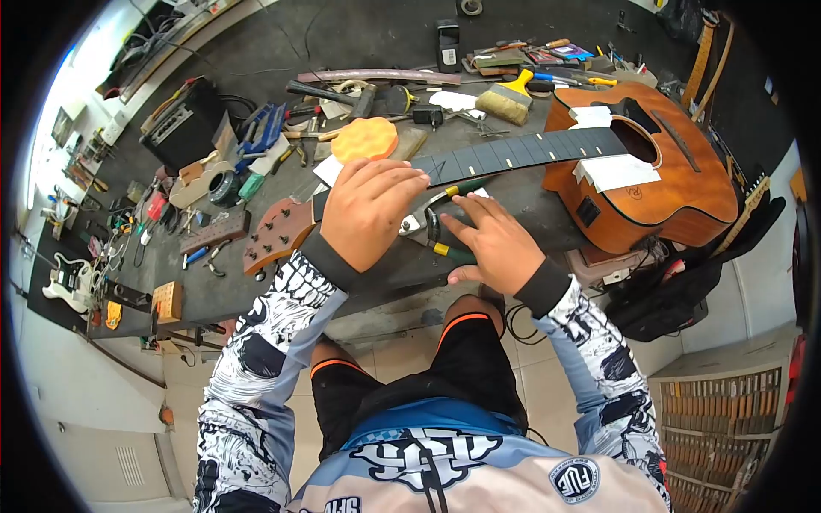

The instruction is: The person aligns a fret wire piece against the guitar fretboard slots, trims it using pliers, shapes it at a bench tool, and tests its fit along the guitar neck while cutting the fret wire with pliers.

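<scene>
An orange-brown acoustic guitar lies on the dark workbench, with white paper or tape around its sound hole. Its fretboard runs left to the headstock. My left hand rests over the neck near the headstock, fingers together; anything beneath them is hidden. Just below the neck, my right hand has its fingers spread and holds nothing. Beside its fingertips lies a tool with green and yellow handles. An orange wavy sponge sits behind my left hand.
A wide brush and many hand tools lie behind the neck. At the left are a black amplifier, a roll of dark tape and a wooden block. A drawer rack stands at the lower right.
</scene>
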